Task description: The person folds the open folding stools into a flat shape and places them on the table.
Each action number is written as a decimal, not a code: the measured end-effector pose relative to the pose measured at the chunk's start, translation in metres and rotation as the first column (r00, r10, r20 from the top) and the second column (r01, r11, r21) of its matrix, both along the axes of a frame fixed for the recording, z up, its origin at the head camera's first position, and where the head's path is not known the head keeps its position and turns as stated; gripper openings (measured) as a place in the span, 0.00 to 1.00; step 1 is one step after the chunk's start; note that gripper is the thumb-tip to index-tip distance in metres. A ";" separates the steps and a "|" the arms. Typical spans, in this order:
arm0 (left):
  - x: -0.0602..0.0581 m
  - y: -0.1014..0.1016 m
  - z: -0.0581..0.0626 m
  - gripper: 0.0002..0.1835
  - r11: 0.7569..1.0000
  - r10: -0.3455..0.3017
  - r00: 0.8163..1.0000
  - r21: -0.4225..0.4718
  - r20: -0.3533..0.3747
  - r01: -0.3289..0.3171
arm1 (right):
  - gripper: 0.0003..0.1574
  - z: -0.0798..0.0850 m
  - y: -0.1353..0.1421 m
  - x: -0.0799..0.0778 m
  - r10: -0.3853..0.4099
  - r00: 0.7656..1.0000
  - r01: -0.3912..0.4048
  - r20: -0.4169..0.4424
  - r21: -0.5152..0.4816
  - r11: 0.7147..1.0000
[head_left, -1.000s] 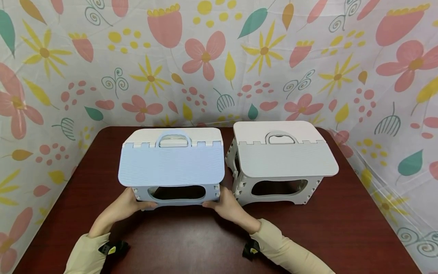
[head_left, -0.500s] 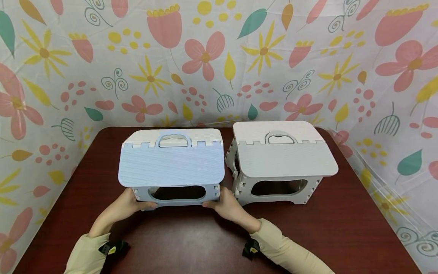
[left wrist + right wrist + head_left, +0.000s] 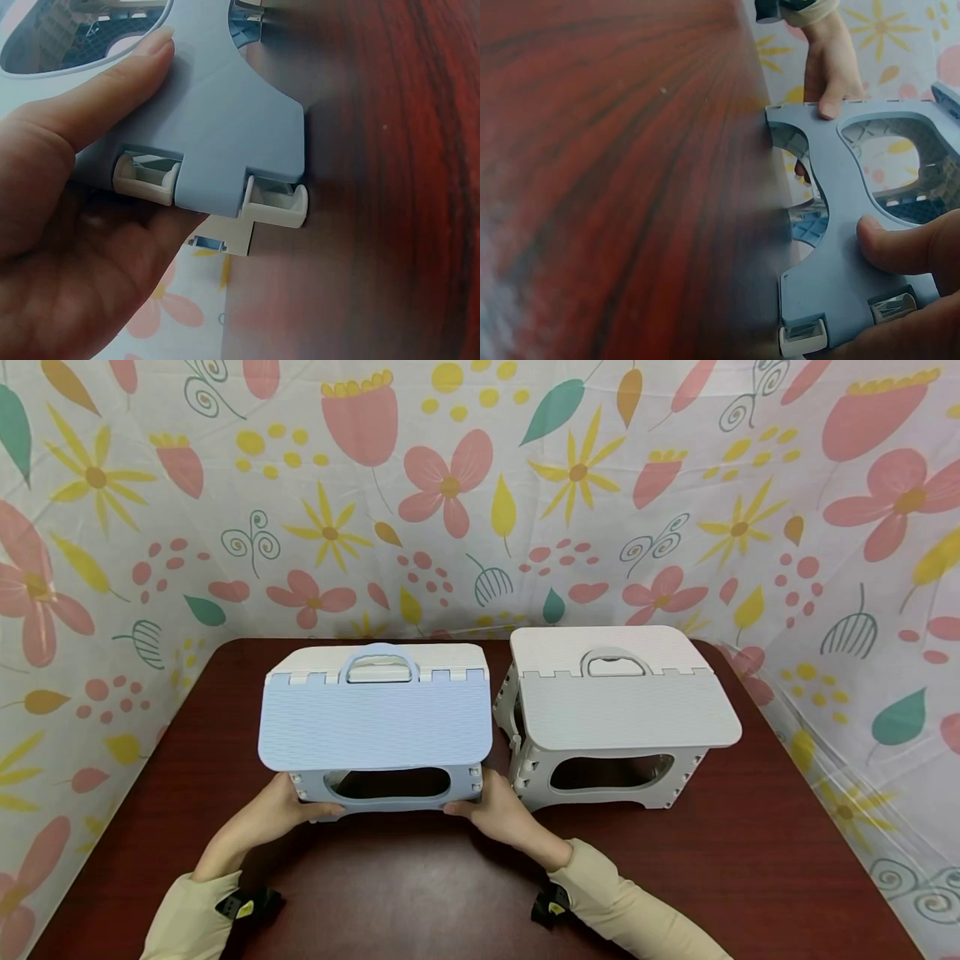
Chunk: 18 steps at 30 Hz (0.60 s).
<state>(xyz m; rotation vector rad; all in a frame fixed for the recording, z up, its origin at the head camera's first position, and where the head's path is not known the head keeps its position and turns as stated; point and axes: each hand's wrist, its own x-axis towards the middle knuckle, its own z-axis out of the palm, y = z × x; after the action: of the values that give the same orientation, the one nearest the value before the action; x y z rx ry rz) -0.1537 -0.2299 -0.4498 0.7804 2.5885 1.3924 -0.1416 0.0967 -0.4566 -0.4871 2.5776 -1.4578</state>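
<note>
A blue and white folding step stool (image 3: 375, 722) stands unfolded on the table, its carry handle up at the middle of the top. My left hand (image 3: 273, 810) grips its lower left front corner; the left wrist view shows the thumb (image 3: 112, 90) lying across the blue front leg panel and the fingers behind the hinged edge. At the lower right front corner my right hand (image 3: 504, 810) grips the stool, its thumb (image 3: 900, 244) pressed on the front panel in the right wrist view. The far fingers of both hands are partly hidden behind the legs.
A light grey and white folding stool (image 3: 622, 706) stands unfolded close by on the right, a narrow gap away from the blue one. Both are on a dark red-brown table (image 3: 420, 885). A flower-patterned curtain (image 3: 465, 568) hangs behind and at the sides.
The blue stool's top and handle have shifted very slightly in the head view. Both hands keep their grip in the same places, and the grey stool stands as before.
</note>
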 end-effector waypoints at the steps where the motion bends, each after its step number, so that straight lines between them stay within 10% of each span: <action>1: 0.000 0.000 0.000 0.49 1.000 -0.001 1.000 -0.003 -0.001 0.001 | 0.21 0.000 0.000 0.000 0.001 1.000 -0.001 0.000 -0.001 1.000; 18: -0.002 0.000 -0.001 0.48 1.000 0.000 0.999 0.002 0.038 0.000 | 0.22 0.001 0.000 0.000 0.010 1.000 -0.010 0.012 -0.020 1.000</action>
<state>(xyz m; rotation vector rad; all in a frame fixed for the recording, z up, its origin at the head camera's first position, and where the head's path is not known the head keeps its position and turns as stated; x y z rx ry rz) -0.1553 -0.2297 -0.4510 0.7465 2.5597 1.3962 -0.1418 0.0971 -0.4553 -0.4920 2.5501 -1.4807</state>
